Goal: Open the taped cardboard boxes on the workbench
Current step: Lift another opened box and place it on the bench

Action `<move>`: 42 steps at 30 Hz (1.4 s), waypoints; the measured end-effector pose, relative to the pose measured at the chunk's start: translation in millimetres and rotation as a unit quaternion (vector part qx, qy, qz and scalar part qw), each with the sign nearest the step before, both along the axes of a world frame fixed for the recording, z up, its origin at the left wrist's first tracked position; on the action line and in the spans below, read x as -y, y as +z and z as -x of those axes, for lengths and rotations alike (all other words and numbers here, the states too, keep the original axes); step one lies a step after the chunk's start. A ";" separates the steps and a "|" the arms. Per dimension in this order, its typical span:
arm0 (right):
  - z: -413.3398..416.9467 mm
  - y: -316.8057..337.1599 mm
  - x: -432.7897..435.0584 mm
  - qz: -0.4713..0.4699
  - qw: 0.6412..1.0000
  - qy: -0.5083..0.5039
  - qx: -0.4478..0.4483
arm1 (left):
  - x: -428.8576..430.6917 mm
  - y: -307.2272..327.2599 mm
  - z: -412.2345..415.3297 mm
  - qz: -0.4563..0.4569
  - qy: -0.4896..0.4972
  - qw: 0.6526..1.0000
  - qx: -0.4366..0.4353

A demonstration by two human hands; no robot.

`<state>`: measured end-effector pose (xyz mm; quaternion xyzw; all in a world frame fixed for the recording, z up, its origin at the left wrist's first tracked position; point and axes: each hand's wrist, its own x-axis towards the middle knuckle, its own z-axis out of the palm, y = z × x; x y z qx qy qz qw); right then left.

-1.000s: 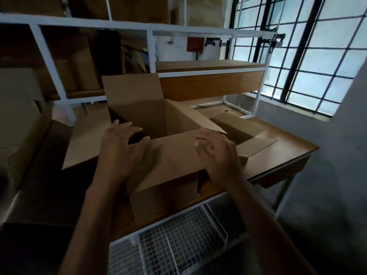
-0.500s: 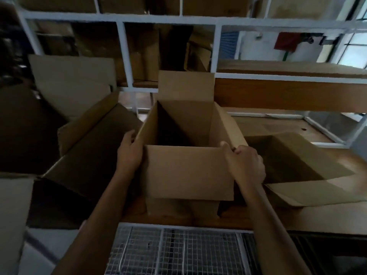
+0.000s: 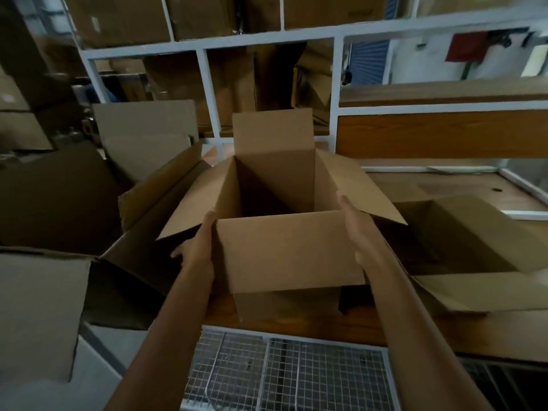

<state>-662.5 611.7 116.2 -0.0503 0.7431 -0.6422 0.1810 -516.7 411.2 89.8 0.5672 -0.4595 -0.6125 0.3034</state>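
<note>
An open brown cardboard box (image 3: 290,250) stands at the front edge of the wooden workbench (image 3: 504,336). All its flaps are spread out, the near one hangs down toward me, and the inside looks dark and empty. My left hand (image 3: 197,247) lies flat against the box's left side under the left flap, fingers straight. My right hand (image 3: 355,229) presses flat on the right side, fingers pointing away from me. The box sits between my two palms.
Another opened box (image 3: 450,232) lies to the right on the bench, and a further open box (image 3: 148,215) is on the left. A white rack frame (image 3: 209,114) holding stacked cartons stands behind. A wire mesh shelf (image 3: 296,378) is below the bench edge.
My hands left the near flap and moved to the two sides of the box. The right hand went from gripping the corner to lying flat. My view turned left.
</note>
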 end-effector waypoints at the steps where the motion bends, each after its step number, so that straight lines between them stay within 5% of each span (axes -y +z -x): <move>1: 2.7 -0.6 4.7 -0.015 1.000 0.002 0.003 | -2.8 0.3 -3.7 -0.016 -0.054 0.998 -0.035; 5: -4.3 -14.8 13.1 -0.111 0.989 -0.080 -0.063 | -4.8 4.0 -16.4 0.007 -0.210 0.973 -0.093; 13: -103.5 -36.7 -16.3 -0.073 0.968 -0.213 -0.109 | 1.2 -17.8 -79.3 0.019 -0.371 0.919 -0.129; 20: -214.9 -62.1 -38.0 -0.070 0.971 -0.229 0.001 | -17.2 -49.8 -137.9 0.023 -0.262 0.957 -0.125; 30: -372.2 -118.6 -42.8 0.059 0.940 -0.332 0.051 | -21.3 -78.8 -278.8 0.092 -0.294 0.949 -0.059; 42: -485.7 -129.2 -83.3 -0.034 0.904 -0.425 0.046 | -52.3 -85.4 -358.5 0.031 -0.406 0.913 -0.040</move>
